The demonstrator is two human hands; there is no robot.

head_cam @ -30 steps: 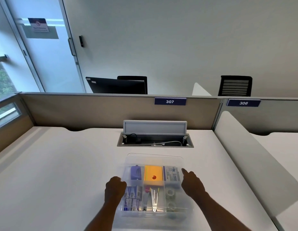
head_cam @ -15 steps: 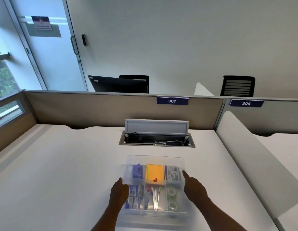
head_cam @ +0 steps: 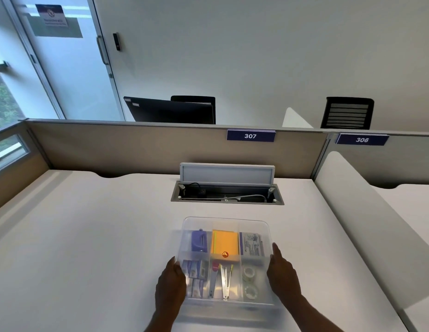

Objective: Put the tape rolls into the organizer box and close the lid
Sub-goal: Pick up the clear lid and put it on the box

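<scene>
A clear organizer box [head_cam: 226, 222] sits on the white desk in front of me, with its translucent lid lying flat over it. Two clear tape rolls [head_cam: 249, 280] lie one behind the other in the near right compartment, seen through the lid. My left hand [head_cam: 171, 287] grips the left edge of the box, fingers curled over the lid. My right hand [head_cam: 281, 274] presses against the right edge, thumb stretched forward along it. The other compartments hold an orange pad, a purple item, a printed packet and metal clips.
An open cable hatch [head_cam: 227, 194] with its flap raised is set into the desk behind the box. A beige partition [head_cam: 136, 149] runs along the back and a white divider [head_cam: 367, 212] stands on the right.
Both hands have moved from the top of the lid outward to the side edges of the box. The box has stayed where it was.
</scene>
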